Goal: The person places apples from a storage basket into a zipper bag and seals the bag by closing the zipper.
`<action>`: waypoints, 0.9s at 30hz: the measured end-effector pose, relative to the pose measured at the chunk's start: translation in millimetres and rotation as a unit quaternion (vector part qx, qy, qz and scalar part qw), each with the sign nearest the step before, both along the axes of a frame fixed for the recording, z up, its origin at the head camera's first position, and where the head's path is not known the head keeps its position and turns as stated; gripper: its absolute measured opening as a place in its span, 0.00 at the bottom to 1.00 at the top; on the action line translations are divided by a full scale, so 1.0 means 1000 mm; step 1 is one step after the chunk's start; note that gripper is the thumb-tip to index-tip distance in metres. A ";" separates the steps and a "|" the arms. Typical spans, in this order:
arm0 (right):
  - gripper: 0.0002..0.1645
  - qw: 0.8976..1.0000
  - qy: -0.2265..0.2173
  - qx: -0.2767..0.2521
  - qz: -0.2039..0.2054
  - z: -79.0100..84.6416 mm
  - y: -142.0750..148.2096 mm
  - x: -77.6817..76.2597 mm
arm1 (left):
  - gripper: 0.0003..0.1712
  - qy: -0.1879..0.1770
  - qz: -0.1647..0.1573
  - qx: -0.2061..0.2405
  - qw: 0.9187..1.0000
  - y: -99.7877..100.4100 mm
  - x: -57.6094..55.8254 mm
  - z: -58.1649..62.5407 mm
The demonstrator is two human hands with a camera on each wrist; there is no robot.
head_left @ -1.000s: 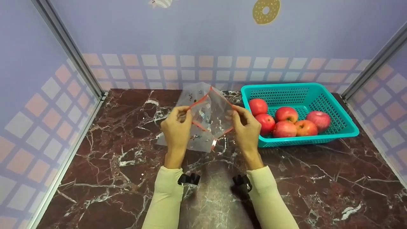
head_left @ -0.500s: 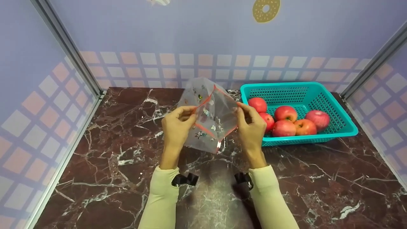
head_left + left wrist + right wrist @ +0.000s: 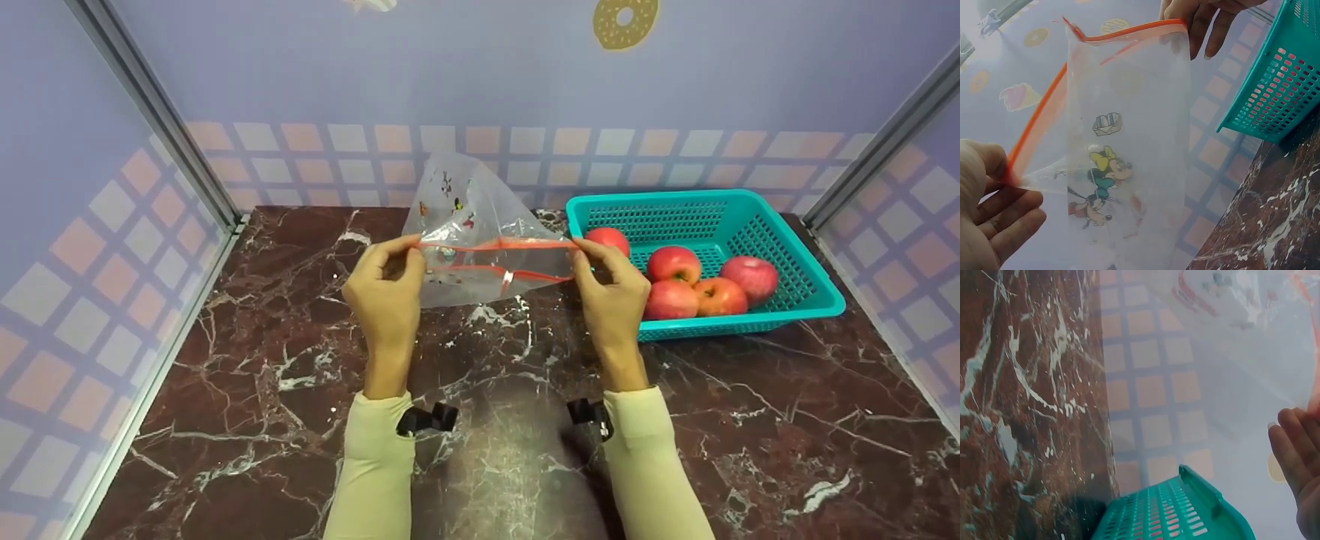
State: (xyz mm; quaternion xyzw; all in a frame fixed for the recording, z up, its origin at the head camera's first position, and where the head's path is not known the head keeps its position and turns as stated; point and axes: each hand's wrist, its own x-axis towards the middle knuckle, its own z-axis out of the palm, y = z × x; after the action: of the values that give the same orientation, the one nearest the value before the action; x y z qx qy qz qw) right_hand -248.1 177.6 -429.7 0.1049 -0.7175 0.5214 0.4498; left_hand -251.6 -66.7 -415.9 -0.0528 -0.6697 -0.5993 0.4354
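A clear plastic zip bag with an orange-red zip edge and small cartoon prints is stretched between both hands above the table. My left hand pinches one end of the zip edge between thumb and forefinger. The opposite end is pinched by my right hand. The mouth is pulled wide, its two orange edges lying nearly parallel with a narrow gap between them. In the left wrist view the bag hangs down, showing cartoon mouse figures and no contents. The right wrist view catches only the right fingers at the bag's edge.
Right of the hands stands a teal plastic basket with several red apples in it; the right hand overlaps its left side in the head view. The dark marbled table meets a tiled-pattern wall behind, with side panels left and right.
Both hands have moved apart, the left to the left and the right to the right. The bag's mouth went from a wide diamond to a long narrow slit, and its body tipped up toward the wall.
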 end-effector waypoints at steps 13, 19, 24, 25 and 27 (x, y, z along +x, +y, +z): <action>0.13 0.996 0.038 0.067 0.039 -0.005 0.025 -0.006 | 0.12 0.095 0.108 -0.171 0.975 -0.011 0.004 0.010; 0.11 0.998 0.026 0.038 0.051 -0.002 0.024 -0.005 | 0.11 0.089 0.079 -0.161 0.980 -0.011 0.013 0.020; 0.08 0.996 -0.001 0.019 0.082 -0.003 0.019 -0.004 | 0.06 0.007 0.004 -0.123 0.992 -0.007 0.021 0.025; 0.08 0.996 -0.007 0.024 0.086 -0.003 0.018 -0.005 | 0.05 -0.009 -0.005 -0.123 0.992 -0.005 0.021 0.026; 0.07 0.995 -0.021 0.044 0.086 -0.005 0.018 -0.005 | 0.04 -0.033 -0.018 -0.125 0.991 0.000 0.021 0.025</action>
State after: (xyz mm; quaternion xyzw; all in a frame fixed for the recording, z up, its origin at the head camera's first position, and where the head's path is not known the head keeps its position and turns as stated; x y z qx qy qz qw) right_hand -253.1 195.1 -435.1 0.1751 -0.7375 0.5279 0.3831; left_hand -230.1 -67.0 -391.1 -0.0987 -0.7527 -0.5196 0.3921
